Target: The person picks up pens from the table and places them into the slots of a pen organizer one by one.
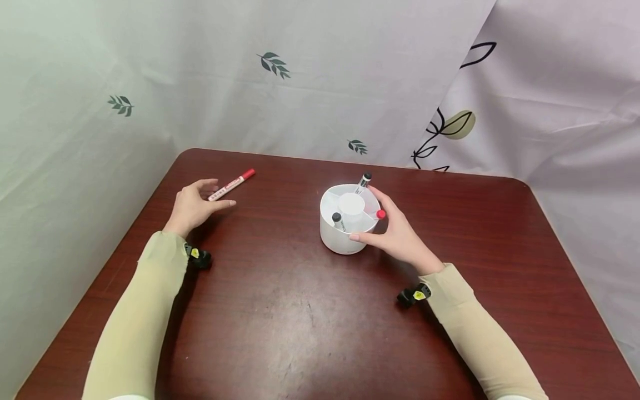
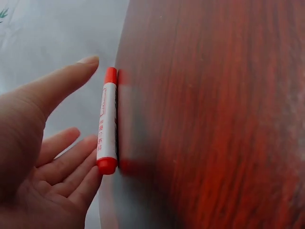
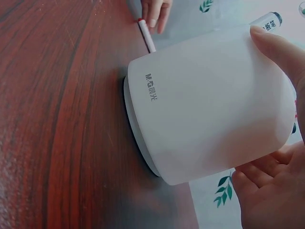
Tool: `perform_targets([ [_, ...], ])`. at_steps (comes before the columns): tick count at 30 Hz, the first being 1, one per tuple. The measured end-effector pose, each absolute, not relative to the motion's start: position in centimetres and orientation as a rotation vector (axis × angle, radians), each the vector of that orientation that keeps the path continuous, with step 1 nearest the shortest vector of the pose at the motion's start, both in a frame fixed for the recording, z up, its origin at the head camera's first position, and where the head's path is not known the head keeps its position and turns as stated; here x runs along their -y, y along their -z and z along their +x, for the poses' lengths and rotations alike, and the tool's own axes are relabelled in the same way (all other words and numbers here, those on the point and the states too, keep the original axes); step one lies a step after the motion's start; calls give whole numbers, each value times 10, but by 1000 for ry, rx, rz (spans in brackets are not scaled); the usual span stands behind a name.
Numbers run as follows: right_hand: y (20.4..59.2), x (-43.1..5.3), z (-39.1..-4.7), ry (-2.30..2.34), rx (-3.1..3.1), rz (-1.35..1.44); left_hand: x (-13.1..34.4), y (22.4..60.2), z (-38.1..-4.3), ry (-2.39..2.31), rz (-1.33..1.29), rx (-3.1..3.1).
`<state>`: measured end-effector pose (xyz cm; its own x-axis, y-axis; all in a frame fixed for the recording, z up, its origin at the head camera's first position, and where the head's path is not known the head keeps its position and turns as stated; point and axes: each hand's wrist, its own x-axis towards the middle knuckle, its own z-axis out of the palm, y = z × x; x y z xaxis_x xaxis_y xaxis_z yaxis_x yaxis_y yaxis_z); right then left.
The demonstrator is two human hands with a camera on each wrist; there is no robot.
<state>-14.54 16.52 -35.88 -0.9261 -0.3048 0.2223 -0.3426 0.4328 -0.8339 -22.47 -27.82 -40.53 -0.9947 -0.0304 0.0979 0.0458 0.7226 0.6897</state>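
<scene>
A white round pen holder (image 1: 345,242) with inner compartments stands on the table, one black-capped marker (image 1: 337,221) at its near side, another black-capped marker (image 1: 366,179) at the far side and a red-ended marker (image 1: 381,214) at the right. My right hand (image 1: 395,230) grips the holder from the right, with the thumb at the near rim and the fingers round the far side. Over on the left, a red and white marker (image 2: 107,121) lies on the wood. Around it spreads my left hand (image 1: 192,205), thumb and fingers apart, fingertips right beside the marker's near end.
The dark red wooden table (image 1: 280,322) has rounded far corners. Pale curtains (image 1: 210,83) with leaf prints hang behind it and along both sides. Each wrist carries a small black camera, one at the left (image 1: 200,257) and one at the right (image 1: 411,296).
</scene>
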Motion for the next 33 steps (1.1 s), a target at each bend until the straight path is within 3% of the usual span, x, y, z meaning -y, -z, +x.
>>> perform_targets([
  [33,360,-165,-147,-1546,2635,607,251,400,-226,981,48,2653],
])
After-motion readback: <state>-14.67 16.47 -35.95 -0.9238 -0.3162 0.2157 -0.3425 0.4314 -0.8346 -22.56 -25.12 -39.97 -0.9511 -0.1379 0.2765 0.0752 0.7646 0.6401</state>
